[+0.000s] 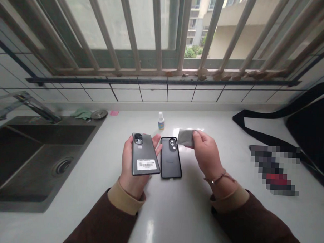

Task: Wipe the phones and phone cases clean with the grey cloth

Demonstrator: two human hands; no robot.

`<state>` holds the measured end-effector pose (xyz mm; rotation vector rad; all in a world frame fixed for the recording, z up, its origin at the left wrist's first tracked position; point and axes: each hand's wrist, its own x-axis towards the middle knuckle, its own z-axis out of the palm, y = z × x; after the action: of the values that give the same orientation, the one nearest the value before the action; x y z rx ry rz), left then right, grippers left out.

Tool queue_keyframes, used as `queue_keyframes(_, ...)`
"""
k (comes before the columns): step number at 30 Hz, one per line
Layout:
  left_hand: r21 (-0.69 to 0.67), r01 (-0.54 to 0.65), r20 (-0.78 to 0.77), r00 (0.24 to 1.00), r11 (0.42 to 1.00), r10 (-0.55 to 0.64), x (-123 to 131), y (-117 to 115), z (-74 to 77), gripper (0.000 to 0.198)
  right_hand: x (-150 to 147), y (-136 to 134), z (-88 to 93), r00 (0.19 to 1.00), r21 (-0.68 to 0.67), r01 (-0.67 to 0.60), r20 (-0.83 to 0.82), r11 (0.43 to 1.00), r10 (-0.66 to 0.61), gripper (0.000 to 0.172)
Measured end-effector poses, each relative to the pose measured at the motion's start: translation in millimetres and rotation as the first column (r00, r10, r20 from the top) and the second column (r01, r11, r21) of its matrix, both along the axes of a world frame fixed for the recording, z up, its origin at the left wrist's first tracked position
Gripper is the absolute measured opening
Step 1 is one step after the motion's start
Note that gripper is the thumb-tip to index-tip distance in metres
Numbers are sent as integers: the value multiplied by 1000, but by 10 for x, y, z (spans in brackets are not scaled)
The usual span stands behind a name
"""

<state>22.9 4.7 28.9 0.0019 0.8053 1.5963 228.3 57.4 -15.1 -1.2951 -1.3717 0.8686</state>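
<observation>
A dark grey phone (147, 151) lies back side up in my left hand (127, 161), its camera bump at the upper left and a white barcode label near its lower end. My left fingers wrap round its edges from beneath. My right hand (207, 152) pinches a small grey cloth (186, 137) between thumb and fingers, just above the counter. Between the hands a black phone case (171, 163) rests on the white counter (171, 215). Behind the case stands a small white bottle (161, 121) with a coloured label.
On the left is a dark sink (42, 148) with a chrome faucet (36, 107). A green cloth (81, 113), a round metal strainer (99, 114) and a pink piece (114, 113) lie behind it. A black bag (312, 124) with a strap and a pixelated item (275, 171) are on the right.
</observation>
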Motion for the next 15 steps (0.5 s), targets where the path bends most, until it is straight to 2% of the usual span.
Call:
queue_keyframes(2,-43,22,-69,997,999,-25,30,25,-27,33,65,180,-83,994,-181,9,-110,983,-29,37)
queue_keyframes(5,-91,25,-200,979,996,-43,84,32,-48,26,132,343,-170,997,-247,-13,-77,969,-6,35)
queue_keyframes(9,5,71,-385,921,997,-64,108,-3,-97,33,272,377,-122,995,-253,43,101,967,-18,34)
queue_keyframes(11,41,109,-447,891,993,-80,98,-17,-129,38,327,334,-33,969,-178,131,231,975,-88,45)
queue_keyframes(13,42,127,-484,870,991,-91,89,-20,-155,43,314,246,73,890,29,183,420,983,-178,60)
queue_keyframes(14,37,128,-496,864,991,-93,88,-19,-165,46,275,182,124,843,145,150,498,978,-204,63)
queue_keyframes(15,34,124,-504,859,992,-90,91,-17,-172,48,216,106,170,844,188,68,513,980,-157,61)
